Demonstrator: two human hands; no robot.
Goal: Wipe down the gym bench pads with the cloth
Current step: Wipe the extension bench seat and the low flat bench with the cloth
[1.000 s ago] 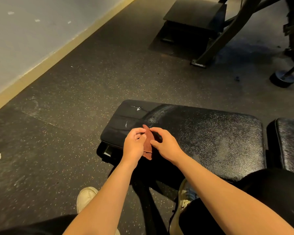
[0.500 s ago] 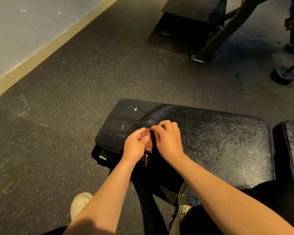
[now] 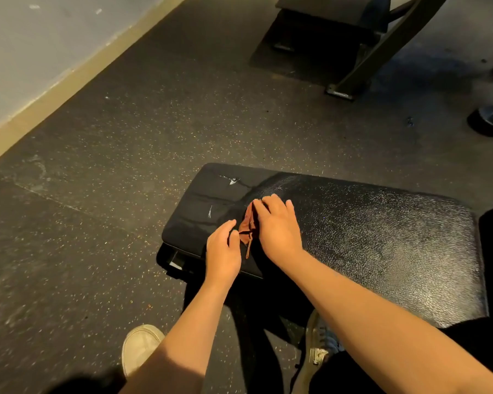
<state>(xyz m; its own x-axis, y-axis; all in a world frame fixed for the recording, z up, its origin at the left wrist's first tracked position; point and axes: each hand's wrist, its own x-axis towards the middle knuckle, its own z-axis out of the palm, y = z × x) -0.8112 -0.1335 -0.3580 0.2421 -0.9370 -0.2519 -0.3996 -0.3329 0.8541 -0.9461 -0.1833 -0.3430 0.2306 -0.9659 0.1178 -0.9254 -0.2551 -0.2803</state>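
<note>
Right hand [image 3: 276,226] presses bunched cloth [image 3: 247,224] flat-fingered onto pad [image 3: 396,251], left end; left hand [image 3: 224,247], fingers relaxed, beside it. Risk: cloth may snag on cracks [image 3: 353,211].

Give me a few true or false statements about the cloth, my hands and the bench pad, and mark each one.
1. The cloth is reddish-brown. True.
2. The cloth lies on the ground. False: it lies on the black bench pad.
3. The right hand rests on the cloth. True.
4. The pad's cover is smooth and unmarked. False: it is cracked all over, with small tears near one end.
5. The left hand is raised far from the cloth. False: it is right beside it.
6. A pale shoe stands on the floor. True.
</note>
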